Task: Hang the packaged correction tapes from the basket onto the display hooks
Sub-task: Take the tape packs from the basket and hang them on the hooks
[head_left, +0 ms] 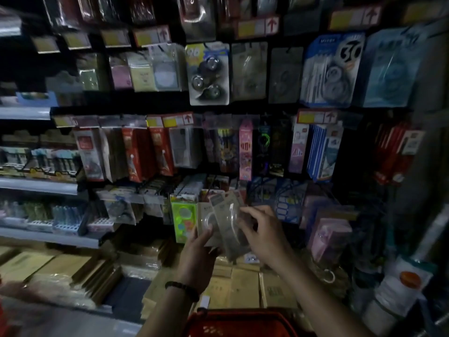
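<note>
**One pack being picked out of the bundle**

The left hand (201, 242) grips a small fan of packs (213, 222) from below, thumb across their faces. It holds them up in front of the lower rows of the rack, above the basket (243, 319). The right hand (262, 237) pinches the front pack (230, 232) at its right edge, fingers curled over it.

I judge the step to be separating a single pack before hanging; none of this bundle is on a hook yet. The next move calls for pulling that pack free, turning its hang-hole upward and finding the matching row. What look like blue tape cards (330, 69) hang higher up, to the right.

The hooks themselves are hidden behind the hanging goods, and the light is dim. The packs in the bundle cannot be counted, and their hang-holes do not show. The basket is cut off by the lower edge, its contents unclear.
</note>
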The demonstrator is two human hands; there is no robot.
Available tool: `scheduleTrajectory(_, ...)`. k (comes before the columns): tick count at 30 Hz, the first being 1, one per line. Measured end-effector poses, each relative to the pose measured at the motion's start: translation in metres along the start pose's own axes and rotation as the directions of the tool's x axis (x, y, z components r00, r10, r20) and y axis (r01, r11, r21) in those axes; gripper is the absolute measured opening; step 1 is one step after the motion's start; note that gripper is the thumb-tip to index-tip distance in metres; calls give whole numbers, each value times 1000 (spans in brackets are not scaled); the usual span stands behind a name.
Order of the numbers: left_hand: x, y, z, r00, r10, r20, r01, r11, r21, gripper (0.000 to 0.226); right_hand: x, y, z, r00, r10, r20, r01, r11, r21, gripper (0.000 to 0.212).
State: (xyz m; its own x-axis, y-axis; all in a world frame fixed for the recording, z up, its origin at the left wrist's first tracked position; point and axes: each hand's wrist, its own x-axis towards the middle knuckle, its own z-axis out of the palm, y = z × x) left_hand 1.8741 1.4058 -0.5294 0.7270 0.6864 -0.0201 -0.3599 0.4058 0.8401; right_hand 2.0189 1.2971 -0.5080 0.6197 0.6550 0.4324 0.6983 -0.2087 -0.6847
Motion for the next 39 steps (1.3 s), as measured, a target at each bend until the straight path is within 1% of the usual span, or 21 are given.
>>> scheduleTrajectory(2, 7, 13, 10, 999, 37, 30, -37, 999, 9, 38, 14, -8, -6, 1000, -14, 18, 14, 1000, -9, 48)
scheduleTrajectory(4, 11, 29, 20, 996, 52, 70, -50, 998, -24, 40, 26, -18, -9, 1000, -19, -18, 19, 1000, 0, 47)
scheduleTrajectory(6, 16, 44, 31, 991, 70, 118, -66, 997, -40, 33, 37, -28, -12, 991, -35, -126, 35, 999, 0, 42)
scheduleTrajectory(8, 25, 56, 37, 987, 107, 118, -101, 993, -55, 28, 46, -38, -15, 970, -72, -231, 69, 997, -22, 39)
scheduleTrajectory(10, 38, 66, 42, 985, 122, 118, -114, 991, -77, 34, 54, -46, -20, 953, -134, -271, 133, 991, -21, 43)
scheduleTrajectory(11, 42, 72, 45, 985, 125, 115, -116, 990, -83, 39, 57, -51, -24, 952, -178, -247, 181, 983, -13, 52)
scheduleTrajectory(12, 46, 79, 48, 985, 129, 111, -119, 989, -88, 40, 61, -54, -28, 954, -229, -191, 230, 973, -16, 66)
scheduleTrajectory(14, 51, 93, 54, 982, 151, 115, -138, 984, -111, 41, 68, -58, -37, 938, -345, -39, 339, 935, -108, 95)
scheduleTrajectory(15, 54, 100, 56, 978, 164, 127, -149, 982, -119, 40, 73, -59, -42, 918, -395, 15, 392, 905, -164, 101)
scheduleTrajectory(17, 59, 112, 60, 973, 184, 138, -168, 979, -118, 41, 85, -59, -51, 883, -466, 48, 466, 863, -197, 100)
scheduleTrajectory(20, 67, 130, 63, 971, 180, 158, -166, 981, -96, 43, 103, -59, -60, 823, -568, -7, 538, 785, -308, 93)
scheduleTrajectory(23, 74, 145, 66, 965, 184, 187, -177, 983, -55, 39, 120, -62, -72, 776, -630, -8, 586, 726, -360, 91)
scheduleTrajectory(25, 77, 155, 71, 965, 193, 176, -196, 981, 0, 40, 130, -65, -84, 747, -665, -15, 598, 681, -423, 90)
scheduleTrajectory(27, 83, 166, 73, 962, 241, 131, -248, 968, 40, 43, 144, -68, -96, 737, -675, -14, 582, 646, -493, 91)
scheduleTrajectory(29, 93, 177, 75, 950, 301, 89, -306, 951, 50, 39, 161, -73, -110, 747, -664, -35, 540, 637, -550, 93)
scheduleTrajectory(31, 103, 189, 75, 938, 347, 3, -347, 936, 61, 36, 179, -78, -123, 755, -653, -55, 493, 621, -609, 94)
scheduleTrajectory(33, 112, 198, 74, 919, 390, -53, -386, 919, 82, 40, 197, -85, -134, 772, -634, -43, 445, 587, -676, 92)
scheduleTrajectory(36, 122, 207, 76, 899, 435, -48, -430, 899, 86, 41, 223, -94, -146, 806, -592, -22, 396, 566, -723, 89)
scheduleTrajectory(39, 127, 211, 79, 887, 460, -38, -457, 887, 65, 42, 242, -99, -153, 803, -593, -60, 347, 547, -762, 92)
